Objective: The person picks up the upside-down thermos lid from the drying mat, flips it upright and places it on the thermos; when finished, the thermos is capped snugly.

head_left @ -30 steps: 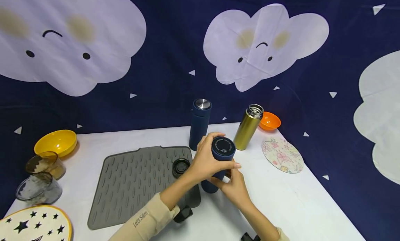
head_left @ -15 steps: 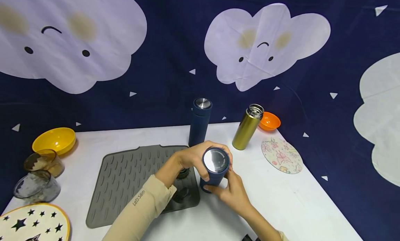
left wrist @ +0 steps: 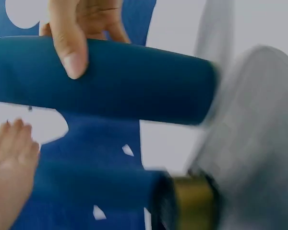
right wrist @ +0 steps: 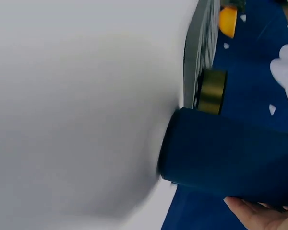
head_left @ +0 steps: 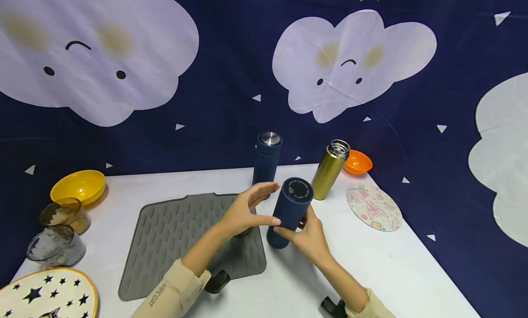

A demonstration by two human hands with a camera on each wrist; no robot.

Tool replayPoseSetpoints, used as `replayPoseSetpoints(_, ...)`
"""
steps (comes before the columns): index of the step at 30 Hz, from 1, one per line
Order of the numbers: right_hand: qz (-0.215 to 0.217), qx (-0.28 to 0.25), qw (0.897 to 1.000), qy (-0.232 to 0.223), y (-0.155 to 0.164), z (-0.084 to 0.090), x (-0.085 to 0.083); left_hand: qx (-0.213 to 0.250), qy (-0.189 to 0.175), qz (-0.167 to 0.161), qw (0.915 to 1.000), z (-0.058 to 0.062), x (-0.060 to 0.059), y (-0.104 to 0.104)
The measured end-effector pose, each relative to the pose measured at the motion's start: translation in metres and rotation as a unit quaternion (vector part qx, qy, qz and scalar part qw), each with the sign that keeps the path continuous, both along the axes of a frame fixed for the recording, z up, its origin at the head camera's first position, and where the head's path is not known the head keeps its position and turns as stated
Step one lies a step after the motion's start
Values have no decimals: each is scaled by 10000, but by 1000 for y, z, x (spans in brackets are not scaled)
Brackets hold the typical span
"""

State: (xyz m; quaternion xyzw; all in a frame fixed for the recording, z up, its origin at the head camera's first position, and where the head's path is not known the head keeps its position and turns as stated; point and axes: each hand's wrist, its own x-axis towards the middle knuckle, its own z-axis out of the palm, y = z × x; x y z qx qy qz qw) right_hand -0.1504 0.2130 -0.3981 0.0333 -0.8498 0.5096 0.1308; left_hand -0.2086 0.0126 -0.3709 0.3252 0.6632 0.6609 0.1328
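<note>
A dark blue vacuum flask [head_left: 284,217] stands slightly tilted at the middle of the table, a black disc with fine print on its upper end. My right hand [head_left: 310,238] grips it low from the right, thumb across the near side, as the left wrist view also shows. My left hand [head_left: 245,210] is at the flask's left with fingers extended; whether its thumb tip touches the flask, I cannot tell. A black lid with a gold band [left wrist: 194,203] sits on the grey drying mat [head_left: 177,244], mostly behind my left hand in the head view.
Behind stand another blue flask [head_left: 266,160] with a silver top and a lidless gold flask [head_left: 327,173]. An orange bowl [head_left: 358,163] and a round patterned mat [head_left: 373,208] lie right. A yellow bowl [head_left: 78,187], glass bowls [head_left: 55,247] and a star-patterned plate [head_left: 62,286] stand left.
My left hand, curled round the flask's upper end half a second ago, has come away to the left and its fingers have straightened. My right hand keeps its grip low on the flask.
</note>
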Motion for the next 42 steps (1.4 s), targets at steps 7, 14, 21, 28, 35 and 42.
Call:
replayPoseSetpoints(7,-744,-208,9970,-72,19,15,-63,-1147,-223,1590,9803,-38,5,-40)
replayPoseSetpoints(14,-1518,225,9878,-269,28,13,-118,-1812,-468,1941,9630,-64,7,-42)
replayPoseSetpoints(21,-1671,443,9835,-529,27,1,-134,-2129,10,2016,9560,-72,6,-34)
replayPoseSetpoints(28,-1413,374,9881,-480,18,0,-137,-2478,160,2138,9448,-74,3,-30)
replayPoseSetpoints(35,-1127,1,9906,-779,18,3,-121,-2535,503,2234,9399,-79,-2,-28)
replayPoseSetpoints(42,-861,-471,9911,-896,7,8,-72,-2392,734,2401,9379,-74,1,-34)
